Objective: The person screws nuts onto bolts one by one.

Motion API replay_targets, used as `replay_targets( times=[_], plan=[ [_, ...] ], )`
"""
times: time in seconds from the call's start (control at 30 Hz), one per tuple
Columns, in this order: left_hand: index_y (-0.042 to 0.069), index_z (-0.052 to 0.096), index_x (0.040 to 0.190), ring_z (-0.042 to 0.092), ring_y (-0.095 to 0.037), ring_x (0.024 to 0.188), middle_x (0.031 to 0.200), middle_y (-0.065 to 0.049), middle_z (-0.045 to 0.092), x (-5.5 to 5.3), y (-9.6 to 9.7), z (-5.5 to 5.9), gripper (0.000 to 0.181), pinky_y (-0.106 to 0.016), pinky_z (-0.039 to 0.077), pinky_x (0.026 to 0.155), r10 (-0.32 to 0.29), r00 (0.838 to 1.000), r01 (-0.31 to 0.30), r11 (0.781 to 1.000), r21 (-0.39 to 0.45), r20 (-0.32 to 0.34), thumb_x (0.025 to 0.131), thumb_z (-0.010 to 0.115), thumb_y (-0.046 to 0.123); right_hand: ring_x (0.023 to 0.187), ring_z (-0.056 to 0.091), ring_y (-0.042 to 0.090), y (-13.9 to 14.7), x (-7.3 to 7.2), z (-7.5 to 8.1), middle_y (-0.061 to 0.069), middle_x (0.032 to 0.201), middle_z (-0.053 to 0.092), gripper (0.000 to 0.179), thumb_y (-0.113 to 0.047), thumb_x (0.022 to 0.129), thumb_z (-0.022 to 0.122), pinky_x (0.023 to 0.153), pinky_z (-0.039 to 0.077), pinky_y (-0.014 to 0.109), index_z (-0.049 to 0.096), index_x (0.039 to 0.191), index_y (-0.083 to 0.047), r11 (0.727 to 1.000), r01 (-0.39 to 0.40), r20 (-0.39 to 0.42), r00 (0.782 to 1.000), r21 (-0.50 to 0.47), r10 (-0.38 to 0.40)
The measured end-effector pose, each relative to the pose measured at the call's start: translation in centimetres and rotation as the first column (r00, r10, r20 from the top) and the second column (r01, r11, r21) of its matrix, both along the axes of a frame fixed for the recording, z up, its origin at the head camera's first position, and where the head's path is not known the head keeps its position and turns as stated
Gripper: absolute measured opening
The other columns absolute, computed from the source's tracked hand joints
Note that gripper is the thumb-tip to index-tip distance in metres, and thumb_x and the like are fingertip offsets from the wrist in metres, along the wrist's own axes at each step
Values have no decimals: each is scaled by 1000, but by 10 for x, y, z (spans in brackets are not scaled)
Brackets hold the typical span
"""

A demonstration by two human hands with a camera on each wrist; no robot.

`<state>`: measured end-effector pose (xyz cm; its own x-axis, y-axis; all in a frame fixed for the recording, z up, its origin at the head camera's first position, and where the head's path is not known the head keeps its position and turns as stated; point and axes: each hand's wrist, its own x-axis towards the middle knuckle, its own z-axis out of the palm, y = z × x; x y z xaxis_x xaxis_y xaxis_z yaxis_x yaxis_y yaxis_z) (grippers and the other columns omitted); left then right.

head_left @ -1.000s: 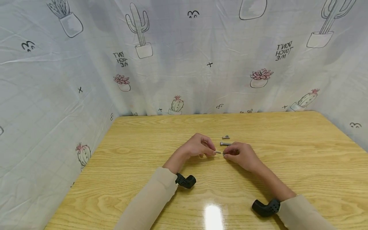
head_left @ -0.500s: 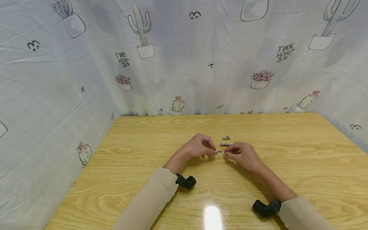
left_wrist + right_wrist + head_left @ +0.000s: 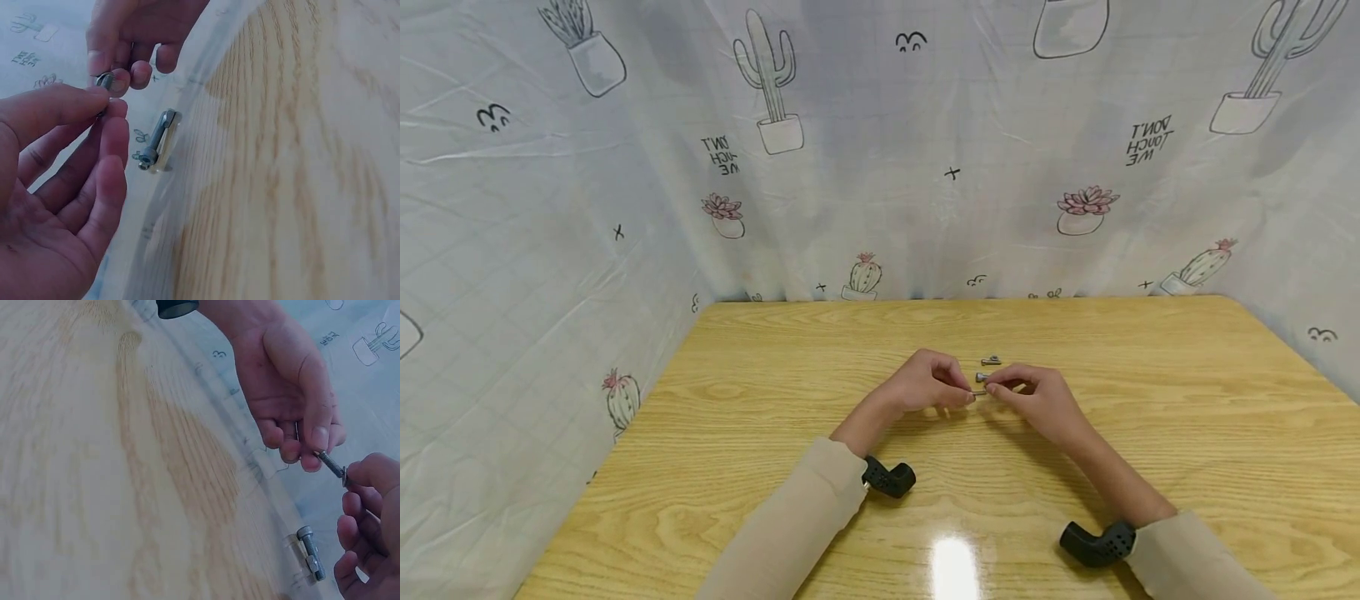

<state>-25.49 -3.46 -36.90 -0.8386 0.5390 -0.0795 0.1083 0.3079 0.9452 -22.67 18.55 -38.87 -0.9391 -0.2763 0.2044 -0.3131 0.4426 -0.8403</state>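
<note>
Near the middle of the wooden table my left hand [image 3: 936, 383] pinches a small metal bolt [image 3: 330, 464] between thumb and fingertips, its threaded shank pointing right. My right hand [image 3: 1037, 400] faces it and pinches a small metal ring [image 3: 345, 477], like a washer or thin nut, at the shank's free end. Fingertips partly hide both pieces. Just behind the hands lies a larger socket-head bolt [image 3: 159, 134] with a hex nut [image 3: 311, 564] on its shank, partly covered by the right hand in the head view. Farther back is a smaller bolt [image 3: 991, 362] with a little nut beside it.
The wooden table [image 3: 820, 350] reaches back to a pale curtain [image 3: 865, 167] printed with cacti, which also hangs along the sides. Black curved camera mounts [image 3: 891, 477] sit at both wrists.
My hands have drawn together: the left has moved slightly right with the bolt, and the right has lifted a little, bringing the ring up to the bolt's end. The loose bolts have stayed put.
</note>
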Motion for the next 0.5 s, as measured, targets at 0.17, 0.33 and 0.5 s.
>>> replay_targets(
  times=[0.17, 0.33, 0.5],
  plan=[
    [4, 71, 86, 64, -38, 78, 76, -2, 70, 0, 1, 0, 7, -32, 54, 62, 33, 999, -33, 998, 54, 5, 85, 74, 11, 84, 64, 18, -1, 0, 1, 12, 109, 71, 25, -28, 93, 66, 62, 53, 27, 72, 105, -6, 999, 11, 17, 1000, -30, -11],
    [3, 71, 87, 63, -41, 82, 77, -2, 71, -1, 2, 0, 10, -34, 54, 66, 68, 997, -70, 993, 92, 23, 85, 75, 11, 83, 66, 19, -1, 0, 2, 15, 106, 70, 27, -27, 94, 65, 66, 54, 26, 71, 107, -4, 998, 10, 36, 999, -67, -8],
    [3, 71, 88, 65, -42, 88, 83, -8, 73, -2, 2, 1, 10, -38, 57, 72, 92, 995, -96, 990, 106, 43, 85, 75, 12, 76, 66, 24, -1, -1, 1, 23, 95, 68, 26, -24, 95, 63, 61, 53, 28, 69, 108, -3, 993, -7, 52, 999, -115, 13]
  ],
)
